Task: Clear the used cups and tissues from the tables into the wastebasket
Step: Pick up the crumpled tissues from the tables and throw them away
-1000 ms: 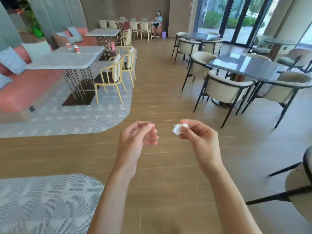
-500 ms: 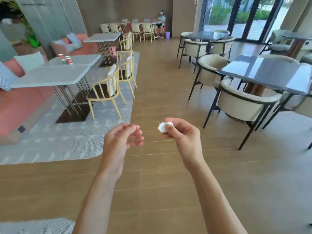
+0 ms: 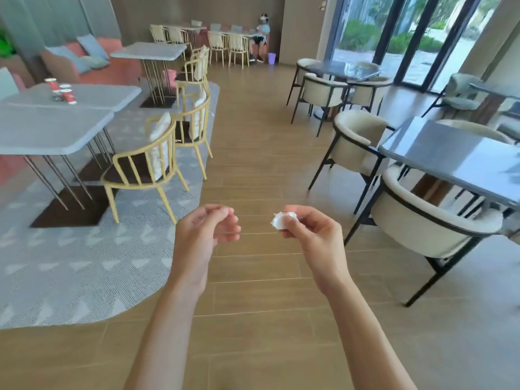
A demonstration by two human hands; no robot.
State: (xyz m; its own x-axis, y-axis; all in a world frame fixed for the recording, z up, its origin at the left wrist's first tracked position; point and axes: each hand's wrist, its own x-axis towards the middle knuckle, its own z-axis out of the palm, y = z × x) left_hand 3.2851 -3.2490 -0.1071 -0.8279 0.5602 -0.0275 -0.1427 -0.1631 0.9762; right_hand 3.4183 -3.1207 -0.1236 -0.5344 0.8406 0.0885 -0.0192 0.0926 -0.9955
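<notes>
My right hand pinches a crumpled white tissue between thumb and fingers, held out over the wooden floor. Beside it my left hand hangs with loosely curled fingers and holds nothing. Three red paper cups stand on the grey table at the far left. A small purple wastebasket sits on the floor at the far end of the room, next to a seated person.
Yellow chairs line the grey tables on a patterned rug to the left. Cream armchairs and dark tables stand on the right. A wooden aisle runs between them toward the back.
The view has advanced down the aisle; tables and chairs on both sides are nearer. Both hands keep their pose, the right still pinching the tissue.
</notes>
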